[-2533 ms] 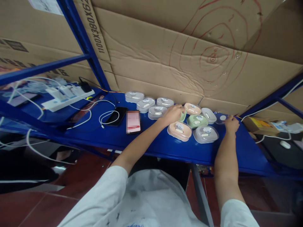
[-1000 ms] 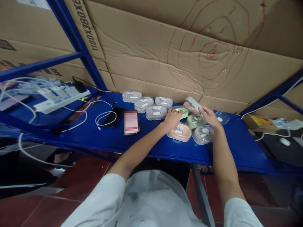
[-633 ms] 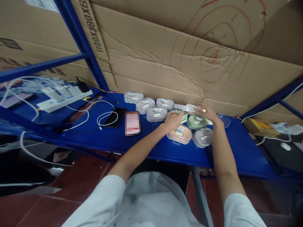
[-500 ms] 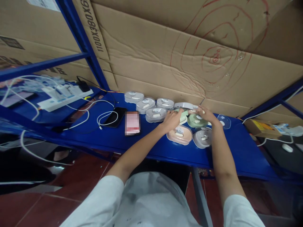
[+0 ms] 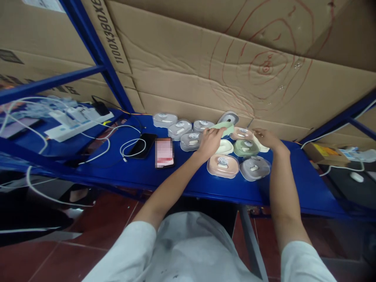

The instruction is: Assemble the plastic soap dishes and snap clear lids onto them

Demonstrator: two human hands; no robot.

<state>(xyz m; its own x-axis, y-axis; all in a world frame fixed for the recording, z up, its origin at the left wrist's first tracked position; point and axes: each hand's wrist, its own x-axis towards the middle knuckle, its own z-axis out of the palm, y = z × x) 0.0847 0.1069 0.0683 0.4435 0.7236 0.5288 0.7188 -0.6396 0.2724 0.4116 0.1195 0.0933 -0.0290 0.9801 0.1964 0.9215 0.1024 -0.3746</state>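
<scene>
My left hand (image 5: pixel 209 141) is closed on a pale green oval plastic dish (image 5: pixel 227 129), raised and tilted above a cream oval dish (image 5: pixel 225 147). My right hand (image 5: pixel 268 139) is bent at the far right of the group, its fingers closed at the edge of a cream plastic piece (image 5: pixel 263 145), partly hidden by the hand. Around them are clear-lidded oval boxes like soap boxes: a peach box (image 5: pixel 223 171) and a grey box (image 5: pixel 255 174) in front, a green box (image 5: pixel 246 152) and a smaller peach box (image 5: pixel 241 135) between the hands.
Several grey clear-lidded boxes (image 5: pixel 192 146) stand left of my hands. A grey dish (image 5: pixel 229 117) leans at the cardboard wall (image 5: pixel 182 86). Farther left lie a phone (image 5: pixel 164 154), a dark phone (image 5: pixel 148 144) with a white cable, and a power strip (image 5: pixel 79 124). A carton (image 5: pixel 326 158) is at right.
My left hand has lifted the green dish up and back, uncovering the cream dish. My right hand has shifted right, and the grey piece behind now leans against the cardboard.
</scene>
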